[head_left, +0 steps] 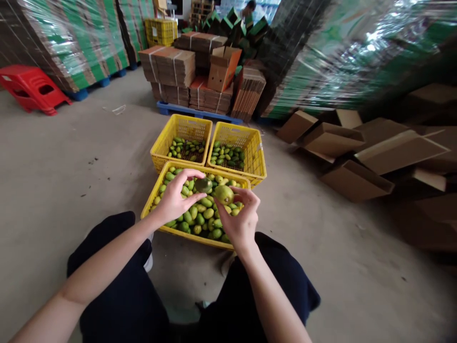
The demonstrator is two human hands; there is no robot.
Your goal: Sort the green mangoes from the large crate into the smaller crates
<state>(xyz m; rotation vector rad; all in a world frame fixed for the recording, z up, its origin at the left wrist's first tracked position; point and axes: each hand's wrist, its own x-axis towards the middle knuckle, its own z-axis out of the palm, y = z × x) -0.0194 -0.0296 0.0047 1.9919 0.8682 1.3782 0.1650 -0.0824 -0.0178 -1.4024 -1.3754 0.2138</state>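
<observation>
My left hand [178, 196] holds a dark green fruit [203, 185] between thumb and fingers. Close beside it, my right hand [242, 215] grips a lighter yellow-green fruit [224, 195]. Both hands are above a yellow crate [200, 241] filled with green and yellowish fruit. Behind that crate stand two more yellow crates, the left one [162, 155] and the right one [260, 159], each with a layer of green fruit on the bottom.
Flattened cartons [171, 66] are stacked on a blue pallet [200, 113] ahead. Open cardboard boxes [357, 181] lie at the right. A red stool [32, 88] stands at the far left, near wrapped pallets [82, 43]. Part of a person [249, 9] shows at the back.
</observation>
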